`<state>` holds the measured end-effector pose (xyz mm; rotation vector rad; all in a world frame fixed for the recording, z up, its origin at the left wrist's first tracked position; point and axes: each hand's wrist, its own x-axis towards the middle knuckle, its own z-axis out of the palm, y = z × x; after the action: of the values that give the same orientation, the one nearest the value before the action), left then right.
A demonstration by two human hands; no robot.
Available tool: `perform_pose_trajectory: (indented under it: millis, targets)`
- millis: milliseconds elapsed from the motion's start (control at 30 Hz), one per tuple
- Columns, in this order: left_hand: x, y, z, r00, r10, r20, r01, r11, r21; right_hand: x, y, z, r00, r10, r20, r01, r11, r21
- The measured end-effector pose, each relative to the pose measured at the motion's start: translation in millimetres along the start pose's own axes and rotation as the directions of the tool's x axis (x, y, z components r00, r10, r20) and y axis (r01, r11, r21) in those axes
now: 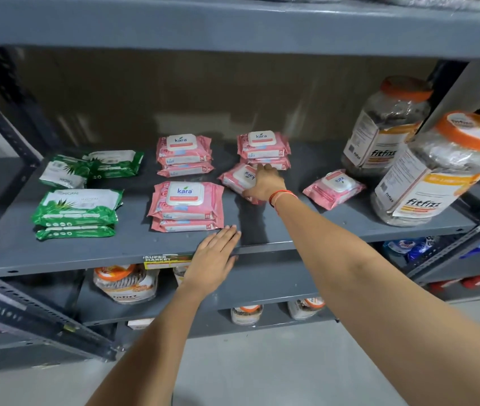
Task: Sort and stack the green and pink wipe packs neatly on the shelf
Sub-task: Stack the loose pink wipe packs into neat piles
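Note:
On the grey shelf [262,230] lie green wipe packs at the left: a front stack [76,212] and two loose packs behind, one [63,172] overlapped by the other [114,164]. Pink packs fill the middle: a front stack [187,205], a rear stack [184,155] and a right rear stack [263,149]. My right hand [263,183] grips a tilted pink pack [237,178] in front of that right stack. Another pink pack [334,187] lies askew further right. My left hand [215,256] rests flat on the shelf's front edge.
Two big clear jars with orange lids stand at the right, one [385,127] behind, one [435,171] in front near the shelf edge. A slanted upright of the rack [13,136] bounds the left. More jars [124,284] sit on the shelf below.

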<state>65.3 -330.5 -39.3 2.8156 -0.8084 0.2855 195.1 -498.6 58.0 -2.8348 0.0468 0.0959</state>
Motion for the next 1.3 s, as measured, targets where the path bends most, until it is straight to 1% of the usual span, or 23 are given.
perform_pose_trajectory:
  millis: [167, 300, 500, 567, 633, 700, 767, 833, 900, 967, 1000, 1067, 1133, 1200, 1233, 1300]
  targets:
    - [-1.2, -0.3, 0.5, 1.000, 0.001, 0.002, -0.001, 1.000, 0.013, -4.3, 5.7, -1.2, 1.000, 0.029, -0.007, -0.028, 0.997, 0.076]
    - [-1.2, 0.2, -0.6, 1.000, 0.009, -0.010, -0.009, 0.999, 0.035, -17.5, 22.5, -9.8, 0.998, 0.036, -0.060, -0.027, 0.988, 0.150]
    - [-1.3, 0.8, -0.5, 1.000, -0.009, 0.004, 0.009, 0.998, 0.056, -55.1, 53.1, -15.0, 0.994, 0.105, -0.020, -0.102, 0.988, 0.112]
    - [-1.4, 0.9, -0.4, 1.000, -0.008, 0.010, 0.007, 0.999, 0.054, -65.1, 59.2, -9.2, 0.993, 0.115, 0.008, -0.116, 0.990, 0.085]
    - [-1.5, 1.0, 0.2, 1.000, -0.004, 0.013, 0.004, 0.999, 0.050, -69.3, 62.2, -11.0, 0.992, 0.117, 0.045, -0.121, 0.988, 0.097]
    - [-0.9, 0.4, 1.0, 1.000, -0.002, 0.014, 0.001, 0.999, 0.048, -69.3, 62.3, -22.8, 0.994, 0.067, 0.087, -0.078, 0.990, 0.122]
    - [-0.9, -0.8, 2.3, 1.000, 0.000, 0.014, 0.000, 0.999, 0.046, -68.5, 60.0, -35.5, 0.988, -0.070, 0.139, 0.058, 0.994, 0.090]
    - [-0.9, -1.6, 3.1, 1.000, -0.001, 0.015, 0.001, 0.999, 0.040, -67.8, 56.6, -40.9, 0.953, -0.181, 0.245, 0.183, 0.983, 0.013]
    - [-0.5, -1.4, 3.3, 1.000, 0.000, 0.012, -0.001, 0.999, 0.038, -67.6, 55.4, -39.1, 0.928, -0.190, 0.320, 0.207, 0.978, -0.019]
    - [-0.3, -1.4, 3.4, 1.000, 0.007, 0.004, -0.007, 0.999, 0.044, -68.7, 54.5, -35.9, 0.937, -0.171, 0.304, 0.183, 0.983, -0.010]
    - [-0.8, -1.4, 3.7, 1.000, 0.015, -0.002, -0.015, 0.999, 0.047, -71.0, 53.1, -34.3, 0.947, -0.165, 0.275, 0.178, 0.984, -0.022]
    - [-1.6, -1.9, 4.3, 0.999, 0.033, 0.001, -0.033, 0.998, 0.057, -76.9, 47.3, -31.0, 0.975, -0.126, 0.183, 0.146, 0.984, -0.099]
    - [-2.3, -2.5, 3.8, 0.999, 0.043, 0.022, -0.044, 0.997, 0.058, -85.4, 37.0, -22.5, 0.998, -0.029, 0.064, 0.040, 0.983, -0.176]
    - [-2.4, -3.1, 3.8, 0.998, 0.042, 0.047, -0.044, 0.998, 0.054, -90.7, 26.1, -10.7, 0.995, 0.096, -0.035, -0.101, 0.976, -0.194]
    - [-2.5, -3.3, 3.7, 0.998, 0.043, 0.051, -0.046, 0.997, 0.056, -90.4, 23.0, -7.7, 0.988, 0.144, -0.054, -0.152, 0.972, -0.177]
    - [-3.5, -3.5, 3.0, 0.997, 0.048, 0.057, -0.052, 0.996, 0.067, -88.4, 21.9, -14.5, 0.979, 0.203, -0.009, -0.202, 0.974, -0.101]
